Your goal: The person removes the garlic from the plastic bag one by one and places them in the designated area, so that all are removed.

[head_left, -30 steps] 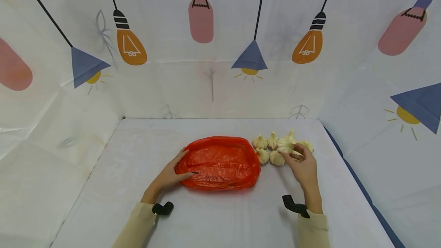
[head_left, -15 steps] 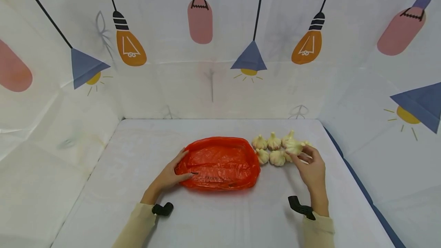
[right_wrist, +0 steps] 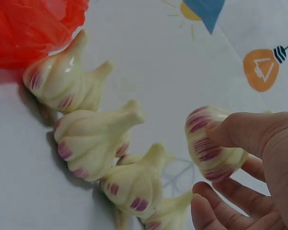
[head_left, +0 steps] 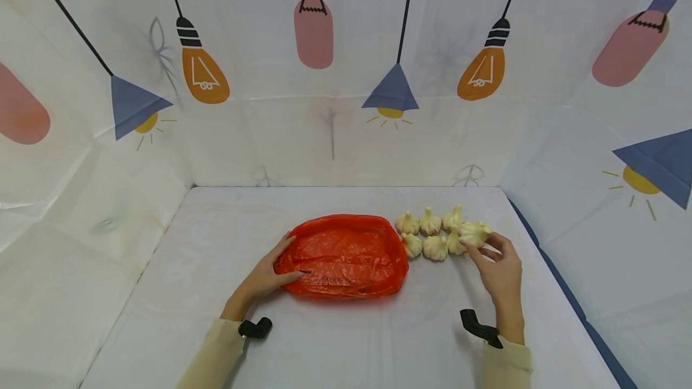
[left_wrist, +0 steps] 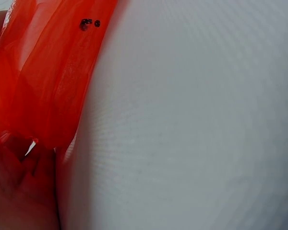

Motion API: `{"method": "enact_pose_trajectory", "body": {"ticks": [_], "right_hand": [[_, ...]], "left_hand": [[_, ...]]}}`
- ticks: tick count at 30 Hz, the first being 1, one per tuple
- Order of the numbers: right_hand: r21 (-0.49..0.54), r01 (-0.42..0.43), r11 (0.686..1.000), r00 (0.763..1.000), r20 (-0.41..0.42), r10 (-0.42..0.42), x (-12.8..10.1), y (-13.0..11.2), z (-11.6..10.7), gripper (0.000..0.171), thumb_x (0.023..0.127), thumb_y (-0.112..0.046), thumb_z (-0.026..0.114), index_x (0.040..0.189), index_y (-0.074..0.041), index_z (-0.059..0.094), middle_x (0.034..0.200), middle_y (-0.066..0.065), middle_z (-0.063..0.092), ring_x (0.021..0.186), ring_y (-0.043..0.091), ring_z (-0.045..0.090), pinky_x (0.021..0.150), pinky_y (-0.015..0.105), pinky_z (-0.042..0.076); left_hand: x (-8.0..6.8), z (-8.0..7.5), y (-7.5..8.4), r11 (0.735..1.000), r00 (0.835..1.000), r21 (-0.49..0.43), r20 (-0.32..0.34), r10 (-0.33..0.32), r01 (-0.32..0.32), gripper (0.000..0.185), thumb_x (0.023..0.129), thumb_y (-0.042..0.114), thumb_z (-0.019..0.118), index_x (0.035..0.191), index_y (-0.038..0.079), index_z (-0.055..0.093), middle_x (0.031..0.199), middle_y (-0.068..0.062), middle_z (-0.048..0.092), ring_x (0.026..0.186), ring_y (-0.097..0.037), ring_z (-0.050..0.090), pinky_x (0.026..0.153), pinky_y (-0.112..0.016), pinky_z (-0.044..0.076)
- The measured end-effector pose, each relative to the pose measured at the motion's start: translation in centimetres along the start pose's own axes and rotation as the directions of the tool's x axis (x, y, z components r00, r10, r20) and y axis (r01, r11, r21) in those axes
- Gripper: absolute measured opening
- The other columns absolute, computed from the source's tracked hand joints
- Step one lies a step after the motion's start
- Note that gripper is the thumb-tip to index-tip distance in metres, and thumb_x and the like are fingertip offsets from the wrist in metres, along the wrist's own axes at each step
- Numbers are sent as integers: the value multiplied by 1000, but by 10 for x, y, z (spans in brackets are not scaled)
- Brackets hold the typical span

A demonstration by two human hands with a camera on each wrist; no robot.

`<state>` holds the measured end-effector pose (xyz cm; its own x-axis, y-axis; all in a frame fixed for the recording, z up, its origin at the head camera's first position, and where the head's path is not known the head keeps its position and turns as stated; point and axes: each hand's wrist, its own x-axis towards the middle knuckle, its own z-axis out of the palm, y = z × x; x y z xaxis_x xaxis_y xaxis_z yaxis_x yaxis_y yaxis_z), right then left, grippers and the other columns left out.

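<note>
A flat red plastic bag lies mid-table. My left hand rests on its left edge with the fingers stretched over the film; in the left wrist view only the red bag and bare table show clearly. Right of the bag sits a cluster of several garlic bulbs, white with purple streaks. At the cluster's right end my right hand pinches one garlic bulb between thumb and fingers. The right wrist view shows the thumb on top of this held bulb, with the bag's corner at top left.
The white table is walled on three sides by a white backdrop printed with lamps. Black camera mounts sit at my left wrist and right wrist. A blue edge runs along the table's right side.
My right hand has carried the garlic bulb to the right and down, to the right end of the cluster. The left hand and the bag have stayed put.
</note>
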<state>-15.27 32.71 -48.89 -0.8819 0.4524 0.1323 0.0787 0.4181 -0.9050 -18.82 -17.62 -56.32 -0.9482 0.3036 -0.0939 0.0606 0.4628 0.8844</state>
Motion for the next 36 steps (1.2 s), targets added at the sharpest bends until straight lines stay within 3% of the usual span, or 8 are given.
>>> {"method": "enact_pose_trajectory", "body": {"ticks": [36], "right_hand": [[-75, -73, 995, 997, -16, 72, 7, 14, -15, 68, 93, -29, 78, 148, -5, 49, 143, 20, 57, 86, -12, 52, 67, 2, 47]], "left_hand": [[0, 0, -1, 999, 1000, -21, -17, 26, -27, 96, 87, 40, 83, 164, 29, 27, 175, 1, 9, 161, -34, 8, 125, -65, 15]]}}
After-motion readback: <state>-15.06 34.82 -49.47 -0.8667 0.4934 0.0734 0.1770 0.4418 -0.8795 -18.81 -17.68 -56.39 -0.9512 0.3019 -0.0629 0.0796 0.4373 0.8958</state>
